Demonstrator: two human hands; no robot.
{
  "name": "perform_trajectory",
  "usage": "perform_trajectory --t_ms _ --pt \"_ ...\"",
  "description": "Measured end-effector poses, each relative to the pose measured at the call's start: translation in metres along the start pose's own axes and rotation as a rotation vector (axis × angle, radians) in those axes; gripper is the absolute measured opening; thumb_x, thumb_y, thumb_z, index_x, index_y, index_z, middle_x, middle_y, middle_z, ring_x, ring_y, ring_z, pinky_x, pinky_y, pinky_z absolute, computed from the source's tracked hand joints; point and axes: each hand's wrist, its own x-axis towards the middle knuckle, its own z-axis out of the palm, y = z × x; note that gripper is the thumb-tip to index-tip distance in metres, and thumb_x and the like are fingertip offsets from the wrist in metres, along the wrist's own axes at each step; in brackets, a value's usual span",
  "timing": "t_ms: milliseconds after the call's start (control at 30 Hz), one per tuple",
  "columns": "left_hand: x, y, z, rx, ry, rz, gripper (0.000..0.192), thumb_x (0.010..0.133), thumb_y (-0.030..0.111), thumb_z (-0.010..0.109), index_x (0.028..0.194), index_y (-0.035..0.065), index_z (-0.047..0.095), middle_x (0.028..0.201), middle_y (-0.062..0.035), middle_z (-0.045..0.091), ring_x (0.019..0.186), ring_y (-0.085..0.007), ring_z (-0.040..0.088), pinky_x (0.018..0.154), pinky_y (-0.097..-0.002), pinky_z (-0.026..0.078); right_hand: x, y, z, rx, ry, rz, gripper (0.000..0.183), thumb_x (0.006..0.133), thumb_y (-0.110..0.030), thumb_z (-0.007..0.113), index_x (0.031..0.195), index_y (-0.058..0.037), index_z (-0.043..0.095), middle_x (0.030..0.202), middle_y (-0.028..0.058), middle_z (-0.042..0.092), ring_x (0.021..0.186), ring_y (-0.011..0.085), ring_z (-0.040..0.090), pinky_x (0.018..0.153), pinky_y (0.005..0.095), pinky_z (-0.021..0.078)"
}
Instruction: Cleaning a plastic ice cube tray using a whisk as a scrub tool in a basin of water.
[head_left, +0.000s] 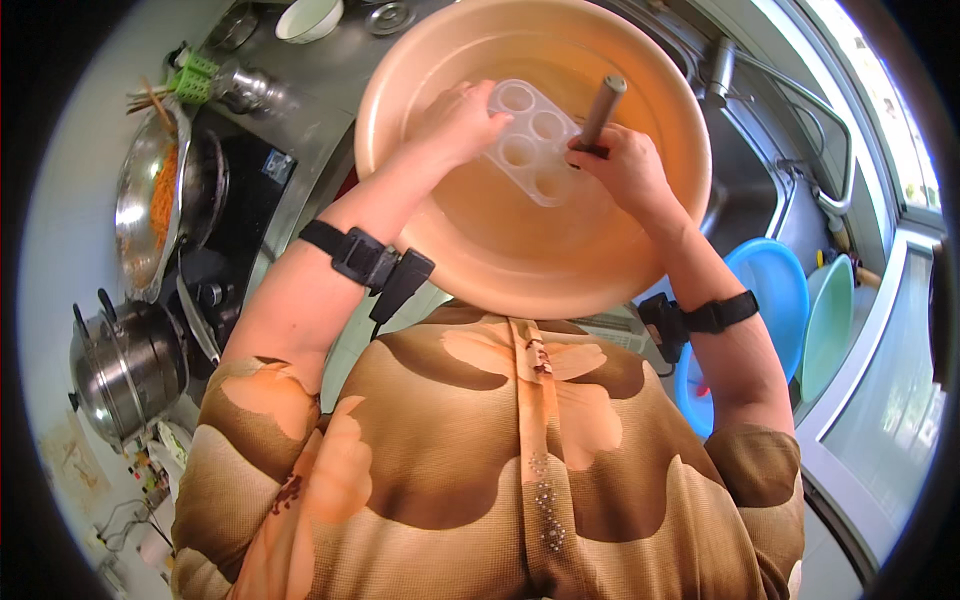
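Observation:
A large peach-coloured plastic basin (382, 97) stands before me with cloudy liquid in it. My left hand (461, 124) grips the left edge of a translucent plastic tray (531, 129) with several round cups. The tray is tilted, and its near end sits low, close to or in the liquid; which of these I cannot tell. At the tray's right side, my right hand (626, 169) holds a tool by its grey cylindrical handle (604, 109), which points up. The tool's lower end is hidden by the fingers and the tray.
At left, a steel pan (139, 202) with orange shredded food is on a black cooktop (251, 176), near a lidded steel pot (124, 367). A white bowl (310, 21) is at the back. On the right are a sink (746, 184), its faucet (720, 75), a blue basin (772, 277) and a green basin (829, 326).

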Motion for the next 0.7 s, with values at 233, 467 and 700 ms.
perform_trajectory --t_ms 233,467,700 --pt "-0.004 0.004 -0.010 -0.123 -0.084 -0.158 0.052 0.072 0.039 0.063 0.109 0.0032 0.055 0.103 -0.0154 0.062 0.094 -0.0284 0.060 0.080 -0.0375 0.048 -0.008 -0.015 -0.013 -0.164 -0.082 0.014 0.029 0.068 -0.025 0.074 0.090 -0.0081 0.068 0.083 0.0058 0.063 0.073 0.0173 0.059 0.067 0.0303 0.0476" --pt "-0.005 0.001 -0.010 -0.378 -0.076 -0.191 0.046 0.064 0.031 0.074 0.093 0.0014 0.055 0.090 -0.0141 0.063 0.083 -0.0200 0.062 0.070 -0.0305 0.049 0.001 -0.028 -0.030 0.247 0.152 -0.063 0.027 0.070 -0.026 0.076 0.079 -0.0048 0.061 0.075 0.0026 0.056 0.068 0.0136 0.055 0.064 0.0277 0.0469" --pt "-0.014 -0.007 0.007 -0.787 -0.097 -0.328 0.043 0.073 0.036 0.069 0.094 0.0004 0.056 0.085 -0.0100 0.061 0.075 -0.0178 0.058 0.063 -0.0296 0.047 0.004 -0.050 -0.019 0.737 0.327 0.056 0.030 0.086 -0.023 0.064 0.063 -0.0072 0.052 0.056 -0.0037 0.048 0.049 0.0048 0.045 0.048 0.0189 0.0390"
